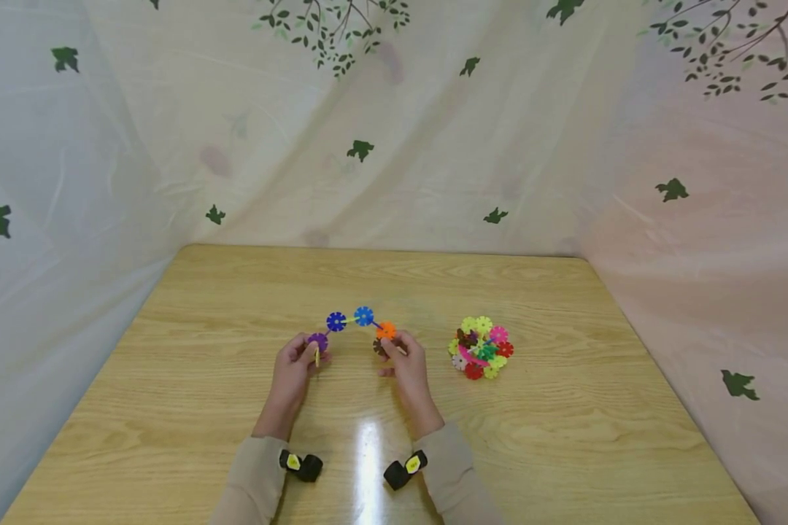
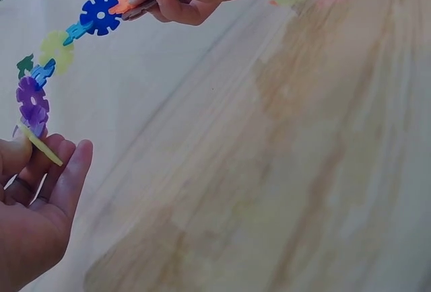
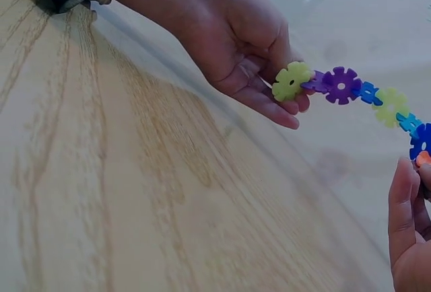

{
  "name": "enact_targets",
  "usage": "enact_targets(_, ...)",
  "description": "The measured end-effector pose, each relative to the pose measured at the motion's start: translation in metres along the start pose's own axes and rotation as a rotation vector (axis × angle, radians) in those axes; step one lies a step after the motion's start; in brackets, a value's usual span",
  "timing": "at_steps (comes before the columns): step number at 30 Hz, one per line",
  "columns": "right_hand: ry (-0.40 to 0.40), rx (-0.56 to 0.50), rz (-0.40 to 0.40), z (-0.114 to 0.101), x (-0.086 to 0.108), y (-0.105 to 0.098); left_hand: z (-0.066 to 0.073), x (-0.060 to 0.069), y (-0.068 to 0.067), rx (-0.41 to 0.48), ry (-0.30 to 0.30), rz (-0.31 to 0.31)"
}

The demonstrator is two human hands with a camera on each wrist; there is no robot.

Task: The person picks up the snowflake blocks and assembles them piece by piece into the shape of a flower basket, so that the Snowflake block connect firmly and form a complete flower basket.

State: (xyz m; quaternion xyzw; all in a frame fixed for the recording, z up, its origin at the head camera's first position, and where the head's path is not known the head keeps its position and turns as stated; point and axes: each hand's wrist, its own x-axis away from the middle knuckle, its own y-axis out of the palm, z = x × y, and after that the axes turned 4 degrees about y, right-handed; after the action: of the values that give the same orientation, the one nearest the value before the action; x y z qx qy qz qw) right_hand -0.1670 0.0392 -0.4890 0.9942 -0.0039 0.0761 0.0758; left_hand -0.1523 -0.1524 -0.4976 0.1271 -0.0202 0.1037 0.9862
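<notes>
A chain of interlocking plastic snowflake discs spans my two hands, arched away from me above the table. My left hand (image 1: 289, 372) pinches its left end, near a purple disc (image 3: 341, 85) and a yellow disc (image 3: 292, 81). At the other end, my right hand (image 1: 410, 370) holds an orange disc (image 1: 386, 331) and a dark brown disc (image 1: 378, 346) between thumb and fingers. Between them run a dark blue disc (image 2: 100, 15), a pale yellow disc (image 2: 56, 51) and several blue and purple ones. The fingers partly cover both ends.
A pile of loose mixed-colour snowflake discs (image 1: 474, 372) lies right of my right hand on the wooden table (image 1: 565, 437). Pale curtains (image 1: 420, 197) with leaf prints hang behind and at both sides. Each wrist wears a black camera band.
</notes>
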Motion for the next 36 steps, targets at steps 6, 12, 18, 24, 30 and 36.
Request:
enact_targets(6, -0.007, -0.008, -0.004, -0.0019, 0.0029, 0.0017, -0.001, 0.0008, -0.0012, 0.002, 0.025, 0.001)
enact_targets(12, 0.0, -0.011, -0.001, -0.0026, 0.0041, 0.0018, -0.0011, 0.0017, -0.0015, 0.014, 0.029, 0.006)
enact_targets(18, -0.001, 0.002, 0.003, -0.0008, 0.0036, 0.0016, 0.0001, 0.0005, -0.0027, -0.002, 0.007, 0.007)
enact_targets(24, 0.0, -0.014, 0.005, 0.0014, 0.0024, 0.0007, -0.0008, -0.0008, -0.0036, -0.004, 0.004, 0.0)
enact_targets(30, -0.003, -0.016, -0.003, 0.0031, 0.0018, 0.001, -0.0014, -0.0004, -0.0021, 0.027, -0.025, -0.008)
enact_targets(36, 0.003, -0.03, 0.02, 0.0046, 0.0015, 0.0018, 0.0, -0.0008, -0.0009, 0.048, -0.063, -0.029)
